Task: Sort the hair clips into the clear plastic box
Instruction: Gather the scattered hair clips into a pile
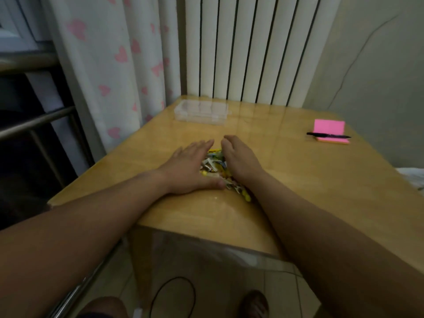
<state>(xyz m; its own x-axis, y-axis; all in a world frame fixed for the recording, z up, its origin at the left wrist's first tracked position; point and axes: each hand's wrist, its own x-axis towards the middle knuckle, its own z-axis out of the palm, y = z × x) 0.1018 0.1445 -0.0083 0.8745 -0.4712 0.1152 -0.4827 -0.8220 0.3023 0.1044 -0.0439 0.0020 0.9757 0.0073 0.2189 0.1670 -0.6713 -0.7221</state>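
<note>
Nearest the camera, both forearms reach over the front edge of the wooden table [298, 184] toward the hair clips [214, 167], a small mixed heap of yellow, white and blue pieces that serves as the reference for everything else. The left hand [190, 166] lies palm down against the left side of the heap, its fingers [202, 145] straight and together and its thumb along the near edge of the pile. The right hand [238, 159] stands on its edge against the right side, fingers [231, 141] also straight and together. The two sets of fingertips nearly meet just beyond the heap. Neither hand grips or pinches a clip; both only touch and corral the pile between flat palms. This looks like the gathering step at the very start, with no sorting done. A few yellow pieces stick out on the near right side of the heap, outside the cupped hands. Beyond the heap and a little to its left, well apart from it, the clear plastic box [201, 111] sits with its lid apparently shut and nothing visible inside. The next move probably calls for bringing the box closer and opening it, then pinching single clips out of the pile. Far right of the heap lies a pink notepad [329, 127] with a black pen [328, 135] across it.
</note>
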